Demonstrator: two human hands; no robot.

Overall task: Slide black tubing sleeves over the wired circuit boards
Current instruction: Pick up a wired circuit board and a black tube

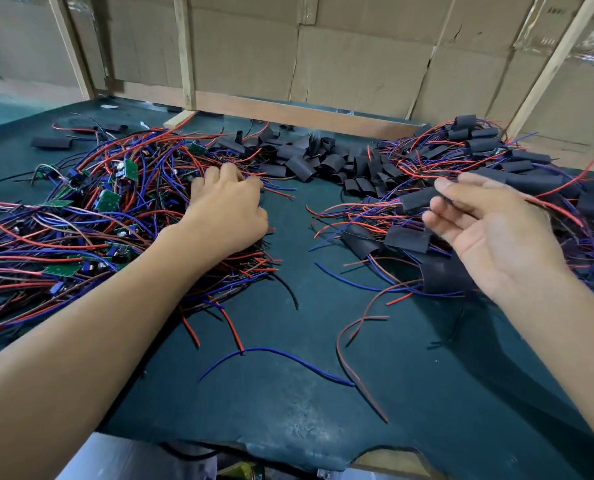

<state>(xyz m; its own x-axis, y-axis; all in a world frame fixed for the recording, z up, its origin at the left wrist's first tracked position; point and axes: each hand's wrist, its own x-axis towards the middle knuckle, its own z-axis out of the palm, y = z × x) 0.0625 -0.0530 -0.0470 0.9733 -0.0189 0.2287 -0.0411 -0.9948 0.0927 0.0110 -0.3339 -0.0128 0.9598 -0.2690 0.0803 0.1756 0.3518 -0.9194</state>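
A tangle of red and blue wires with small green circuit boards (108,200) covers the left of the dark green mat (288,393). My left hand (226,213) lies knuckles-up on its right edge, fingers bent down into the wires, fingertips hidden. Loose black tubing sleeves (323,161) are heaped at the back centre. Sleeved boards with trailing wires (496,150) are piled on the right. My right hand (489,233) hovers palm-up over that pile with relaxed fingers. One sleeved board (417,201) lies just past its fingertips.
Stray red and blue wires (288,358) lie loose across the middle of the mat. A few single sleeves (51,143) sit at the far left. Cardboard panels and wooden battens (188,57) close off the back. The mat's torn front edge (288,448) is close to me.
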